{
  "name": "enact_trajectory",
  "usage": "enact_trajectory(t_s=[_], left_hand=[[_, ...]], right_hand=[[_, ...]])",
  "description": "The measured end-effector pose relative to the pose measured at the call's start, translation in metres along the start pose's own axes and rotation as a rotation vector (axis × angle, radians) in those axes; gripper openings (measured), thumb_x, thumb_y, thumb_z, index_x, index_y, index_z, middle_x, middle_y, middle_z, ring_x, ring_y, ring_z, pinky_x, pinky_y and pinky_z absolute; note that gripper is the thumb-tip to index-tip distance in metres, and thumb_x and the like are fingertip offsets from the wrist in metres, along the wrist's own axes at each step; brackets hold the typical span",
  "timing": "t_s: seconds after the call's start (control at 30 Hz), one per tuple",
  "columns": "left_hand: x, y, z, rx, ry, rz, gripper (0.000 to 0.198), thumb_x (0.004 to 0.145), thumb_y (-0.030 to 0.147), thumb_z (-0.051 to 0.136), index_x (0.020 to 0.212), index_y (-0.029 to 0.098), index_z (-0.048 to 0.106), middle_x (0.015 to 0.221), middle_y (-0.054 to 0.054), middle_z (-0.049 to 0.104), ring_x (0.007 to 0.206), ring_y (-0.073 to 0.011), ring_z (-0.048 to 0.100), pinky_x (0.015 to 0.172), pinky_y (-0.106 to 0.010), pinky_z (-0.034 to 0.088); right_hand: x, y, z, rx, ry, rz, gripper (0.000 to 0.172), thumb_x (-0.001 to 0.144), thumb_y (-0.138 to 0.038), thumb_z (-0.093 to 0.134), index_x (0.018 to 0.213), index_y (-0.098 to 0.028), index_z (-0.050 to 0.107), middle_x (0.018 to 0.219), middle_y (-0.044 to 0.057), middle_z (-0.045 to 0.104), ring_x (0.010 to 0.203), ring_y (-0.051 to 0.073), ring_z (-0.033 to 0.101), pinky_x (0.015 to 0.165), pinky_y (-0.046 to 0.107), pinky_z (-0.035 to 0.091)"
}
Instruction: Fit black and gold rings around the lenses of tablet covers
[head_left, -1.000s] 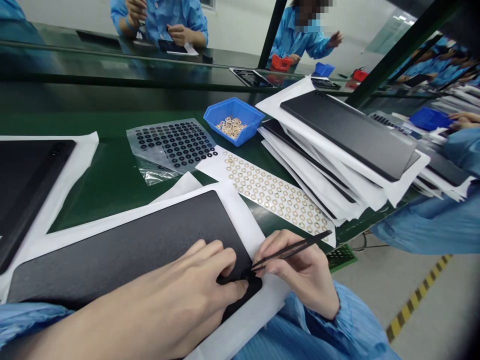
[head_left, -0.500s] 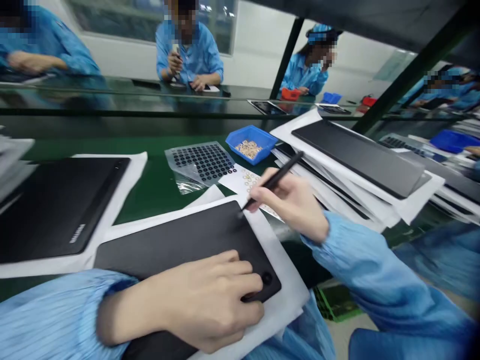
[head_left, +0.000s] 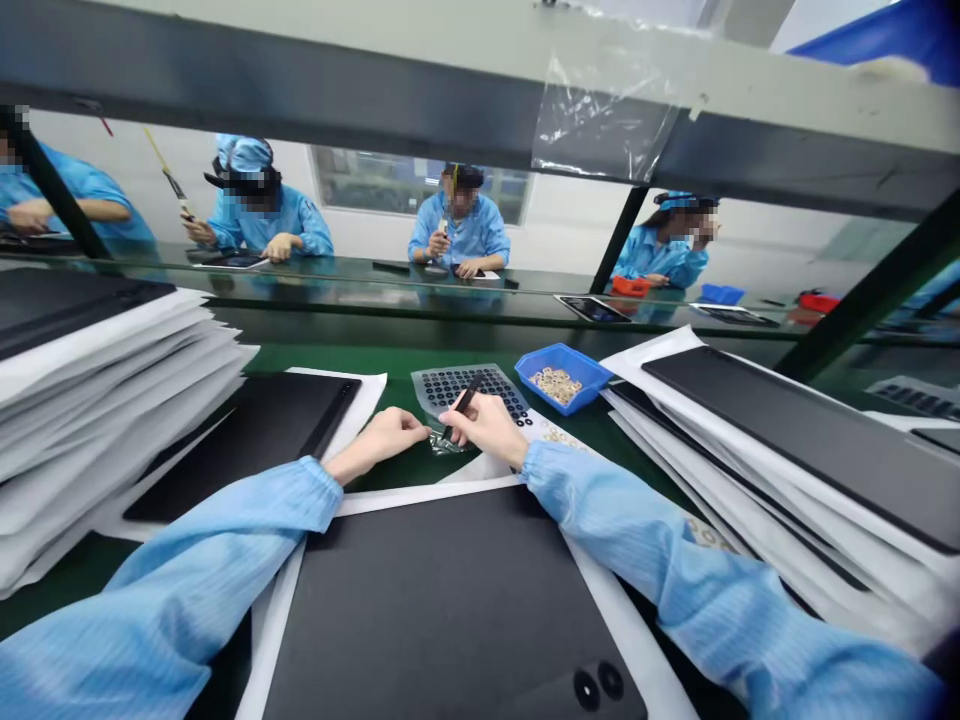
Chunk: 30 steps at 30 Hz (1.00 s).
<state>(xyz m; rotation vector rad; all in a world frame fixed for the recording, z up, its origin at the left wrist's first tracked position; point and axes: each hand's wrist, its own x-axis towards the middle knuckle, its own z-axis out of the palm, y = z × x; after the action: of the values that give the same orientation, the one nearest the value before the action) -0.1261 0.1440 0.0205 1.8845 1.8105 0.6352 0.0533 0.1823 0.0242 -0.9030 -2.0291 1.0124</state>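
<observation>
Right hand (head_left: 487,425): 1 black tweezers (head_left: 470,394); left hand (head_left: 381,438): near 1 ring sheet (head_left: 448,385).

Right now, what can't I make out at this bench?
All in the head view:
Whether the left hand grips anything: too small.
What the tips of the black tool in the right hand touch: too small.
Pale ring sheet: partly behind the right sleeve.
Near edge of the large dark panel: cut off by the picture's bottom edge.

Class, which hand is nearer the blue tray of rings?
Right. The right hand, its grip around a black tool, is left of the blue tray; the left hand is farther left.
</observation>
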Motion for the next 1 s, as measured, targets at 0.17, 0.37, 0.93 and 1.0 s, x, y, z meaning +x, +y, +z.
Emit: enact_trajectory(t_s=[0.17, 0.37, 0.93, 1.0], left_hand=[[0.001, 0.005, 0.013, 0.03, -0.006, -0.04, 0.023, 0.07, 0.034, 0.055, 0.056, 0.017, 0.061, 0.059, -0.001, 0.06, 0.066, -0.0191, 0.055, 0.059, -0.026, 0.035], [0.0, -0.002, 0.016, 0.152, 0.093, 0.061, 0.012, 0.072, 0.029, 0.059, 0.071, 0.017, 0.057, 0.078, -0.005, 0.06, 0.082, -0.025, 0.052, 0.07, -0.035, 0.037], [-0.02, -0.001, 0.009, 0.386, -0.011, 0.689, 0.042, 0.082, 0.004, 0.039, 0.107, 0.023, 0.066, 0.104, -0.008, 0.055, 0.1, -0.0237, 0.04, 0.086, -0.04, 0.037], [-0.018, 0.001, 0.004, 0.396, -0.03, 0.683, 0.039, 0.082, 0.007, 0.039, 0.104, 0.022, 0.067, 0.101, -0.009, 0.053, 0.098, -0.0243, 0.04, 0.086, -0.042, 0.037]], right_hand=[[0.0, 0.011, 0.004, -0.032, -0.001, -0.016, 0.016, 0.077, -0.027, 0.062, 0.068, -0.015, 0.056, 0.054, -0.002, 0.057, 0.049, 0.013, 0.059, 0.046, 0.022, 0.048], [-0.004, 0.008, 0.003, -0.221, 0.01, -0.196, 0.015, 0.077, -0.021, 0.062, 0.063, -0.016, 0.058, 0.064, 0.001, 0.059, 0.06, 0.013, 0.058, 0.06, 0.023, 0.047], [-0.004, -0.014, -0.013, -0.059, 0.143, -0.057, 0.032, 0.086, -0.042, 0.048, 0.065, -0.018, 0.049, 0.047, -0.003, 0.054, 0.04, 0.012, 0.057, 0.042, 0.021, 0.045], [-0.014, -0.04, -0.032, -0.062, 0.11, -0.058, 0.036, 0.088, -0.043, 0.045, 0.063, -0.018, 0.049, 0.046, -0.003, 0.054, 0.039, 0.011, 0.055, 0.041, 0.02, 0.043]])
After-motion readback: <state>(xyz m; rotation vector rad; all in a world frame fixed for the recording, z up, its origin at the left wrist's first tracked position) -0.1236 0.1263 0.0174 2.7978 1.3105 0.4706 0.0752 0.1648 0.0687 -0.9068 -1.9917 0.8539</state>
